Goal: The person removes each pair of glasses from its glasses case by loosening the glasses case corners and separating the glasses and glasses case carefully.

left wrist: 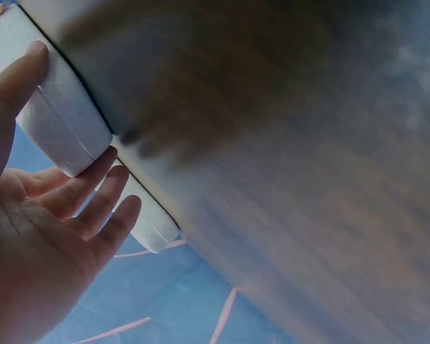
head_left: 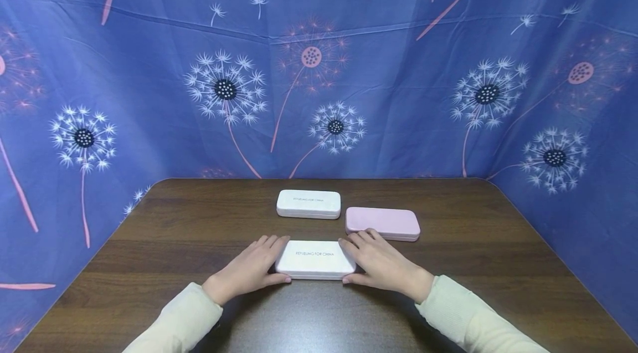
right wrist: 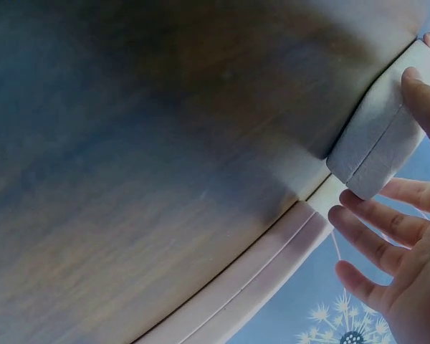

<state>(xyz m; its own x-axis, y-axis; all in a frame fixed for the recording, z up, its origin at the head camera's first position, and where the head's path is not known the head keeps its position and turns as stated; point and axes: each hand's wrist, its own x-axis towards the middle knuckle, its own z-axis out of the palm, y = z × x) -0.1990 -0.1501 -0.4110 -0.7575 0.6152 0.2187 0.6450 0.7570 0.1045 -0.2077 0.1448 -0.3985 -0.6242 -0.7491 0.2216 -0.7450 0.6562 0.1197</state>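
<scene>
At the near middle of the table (head_left: 498,253), one near white case (head_left: 315,264), oblong, round-cornered, set lengthwise left to right; dark capitals on its lid read REFUELING FOR CHINA; a seam runs along its side. Left hand (head_left: 249,267): grasps the left end of this case, thumb against the near side, fingers about the end and far corner. Right hand (head_left: 386,265): grasps the right end likewise, thumb on the near side.

Just beyond, to the right: one pink case (head_left: 384,221), closed, slightly askew; the right fingers overlap its near edge from the head view, and whether they touch it cannot be told. Farther off, left of the pink case and apart from it: one far white case (head_left: 308,206), closed, similarly lettered.

Outward: pale left sleeve (head_left: 181,317) and right sleeve (head_left: 461,308); dark brown wood-grain tabletop; behind and to both sides, blue cloth (head_left: 399,109) printed with white and pink dandelions.
</scene>
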